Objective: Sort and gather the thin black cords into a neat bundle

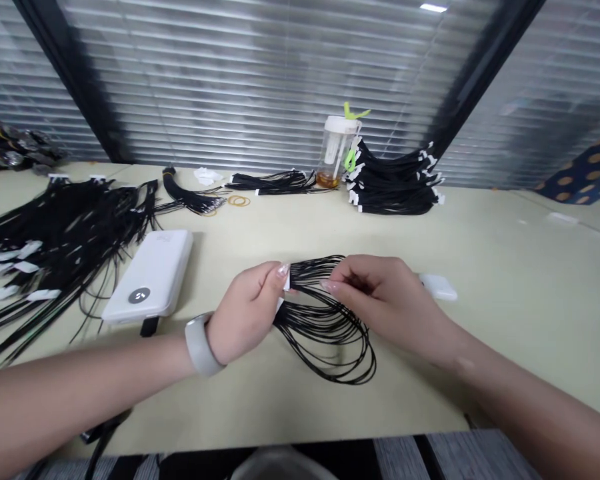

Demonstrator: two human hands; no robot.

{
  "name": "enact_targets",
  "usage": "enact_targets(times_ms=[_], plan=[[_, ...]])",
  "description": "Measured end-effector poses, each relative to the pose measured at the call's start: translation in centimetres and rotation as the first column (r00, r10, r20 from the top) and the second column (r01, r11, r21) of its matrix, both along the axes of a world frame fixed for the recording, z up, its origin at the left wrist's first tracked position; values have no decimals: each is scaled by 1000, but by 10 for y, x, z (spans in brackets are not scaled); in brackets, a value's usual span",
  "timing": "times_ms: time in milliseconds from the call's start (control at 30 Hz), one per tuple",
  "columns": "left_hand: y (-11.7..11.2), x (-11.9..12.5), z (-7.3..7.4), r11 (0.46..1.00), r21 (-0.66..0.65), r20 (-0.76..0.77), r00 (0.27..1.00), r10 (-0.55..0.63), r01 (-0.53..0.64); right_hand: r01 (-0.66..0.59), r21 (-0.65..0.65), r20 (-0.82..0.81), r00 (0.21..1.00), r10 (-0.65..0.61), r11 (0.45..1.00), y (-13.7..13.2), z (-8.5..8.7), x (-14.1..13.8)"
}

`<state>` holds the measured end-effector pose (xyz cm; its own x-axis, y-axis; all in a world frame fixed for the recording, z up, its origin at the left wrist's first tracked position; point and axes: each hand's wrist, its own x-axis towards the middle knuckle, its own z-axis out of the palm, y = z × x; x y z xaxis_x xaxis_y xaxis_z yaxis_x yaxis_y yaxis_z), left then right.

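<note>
My left hand (247, 312) is closed around one end of a bundle of thin black cords (330, 327), pinching it where small white tags show between thumb and forefinger. A pale band sits on that wrist. My right hand (380, 297) grips the same bundle from the right, fingers curled over the strands. The cords loop down onto the pale green table (505, 300) in front of both hands.
A white power bank (150, 277) lies left of my hands, and a small white object (439, 287) lies behind my right hand. Loose black cords with white tags (55, 233) spread at the left. A stacked pile of bundles (395, 180), a clear bottle (336, 152) and rubber bands (239, 200) stand at the back.
</note>
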<state>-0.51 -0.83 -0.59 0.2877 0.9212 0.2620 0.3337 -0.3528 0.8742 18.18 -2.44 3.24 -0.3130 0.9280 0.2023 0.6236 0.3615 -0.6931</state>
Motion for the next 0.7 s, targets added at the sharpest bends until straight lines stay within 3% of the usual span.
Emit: enact_targets(times_ms=[200,567,700], plan=[[1,0,1,1000,-15,8,1000,19,-18,62,17,20,998,-63,998,2,4,2],[0,2,2,998,-53,-31,999,35,-37,48,124,65,996,-56,991,-2,1,-3],[0,2,1,998,-62,-13,1000,20,-21,-20,45,26,999,18,999,-1,1,-2]])
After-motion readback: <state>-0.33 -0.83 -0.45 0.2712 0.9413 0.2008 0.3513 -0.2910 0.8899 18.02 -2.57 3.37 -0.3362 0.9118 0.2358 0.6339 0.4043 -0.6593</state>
